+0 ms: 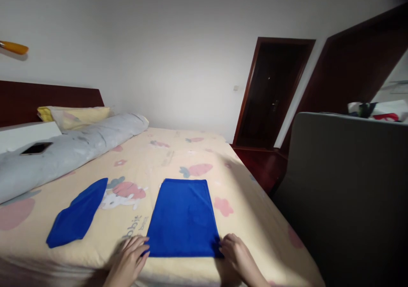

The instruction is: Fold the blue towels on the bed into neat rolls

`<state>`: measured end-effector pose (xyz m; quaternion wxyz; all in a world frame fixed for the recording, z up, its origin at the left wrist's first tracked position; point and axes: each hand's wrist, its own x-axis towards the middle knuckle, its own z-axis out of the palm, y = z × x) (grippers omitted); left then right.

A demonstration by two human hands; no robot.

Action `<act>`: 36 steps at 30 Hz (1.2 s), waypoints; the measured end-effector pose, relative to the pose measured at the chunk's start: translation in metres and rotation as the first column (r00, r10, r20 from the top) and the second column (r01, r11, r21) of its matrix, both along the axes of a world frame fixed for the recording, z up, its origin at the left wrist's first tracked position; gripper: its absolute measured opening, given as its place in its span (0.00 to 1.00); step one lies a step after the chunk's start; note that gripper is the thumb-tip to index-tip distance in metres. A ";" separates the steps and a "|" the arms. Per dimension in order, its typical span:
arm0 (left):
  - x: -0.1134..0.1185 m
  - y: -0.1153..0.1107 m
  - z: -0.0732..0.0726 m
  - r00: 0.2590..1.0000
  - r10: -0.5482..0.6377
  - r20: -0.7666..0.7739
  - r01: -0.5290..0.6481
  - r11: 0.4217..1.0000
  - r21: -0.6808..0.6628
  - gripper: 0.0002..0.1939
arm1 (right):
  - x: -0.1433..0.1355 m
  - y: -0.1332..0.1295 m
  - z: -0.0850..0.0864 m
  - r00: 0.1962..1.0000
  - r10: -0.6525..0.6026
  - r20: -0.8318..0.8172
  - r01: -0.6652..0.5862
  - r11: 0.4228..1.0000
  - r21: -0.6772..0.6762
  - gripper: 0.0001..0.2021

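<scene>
A rectangular blue cloth (pixel 183 217) lies flat and smooth on the bed, its edges doubled as if folded. At its near left corner, my left hand (pixel 132 253) pinches the edge between thumb and fingers. My right hand (pixel 234 251) grips the near right corner, the fingers curled and partly hiding it. To the left, apart from both hands, lies a second blue cloth (pixel 78 215), narrower and irregular in shape.
The bed (pixel 178 151) has a cream sheet printed with carrots and rabbits. A long grey bolster (pixel 92 140) runs along the left, with a phone (pixel 36 148) on it. Beyond it is a yellow pillow (pixel 79 116). A dark grey panel (pixel 344 185) stands at the right.
</scene>
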<state>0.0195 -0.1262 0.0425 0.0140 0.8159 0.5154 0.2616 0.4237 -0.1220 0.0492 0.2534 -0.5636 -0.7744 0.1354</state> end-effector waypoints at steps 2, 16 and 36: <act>0.027 0.003 0.005 0.999 0.001 0.046 -0.002 1.000 0.028 0.18 | -0.026 0.007 0.006 0.997 -0.011 -0.083 0.017 0.997 0.073 0.17; 0.116 0.050 -0.062 0.974 0.128 -0.186 -0.138 0.990 -0.037 0.27 | -0.125 0.038 -0.031 0.992 0.027 0.121 -0.031 0.999 0.030 0.26; 0.118 0.090 -0.036 0.977 -0.012 -0.214 -0.014 0.993 -0.119 0.30 | -0.129 0.082 -0.012 0.980 0.180 0.084 -0.184 0.982 0.040 0.33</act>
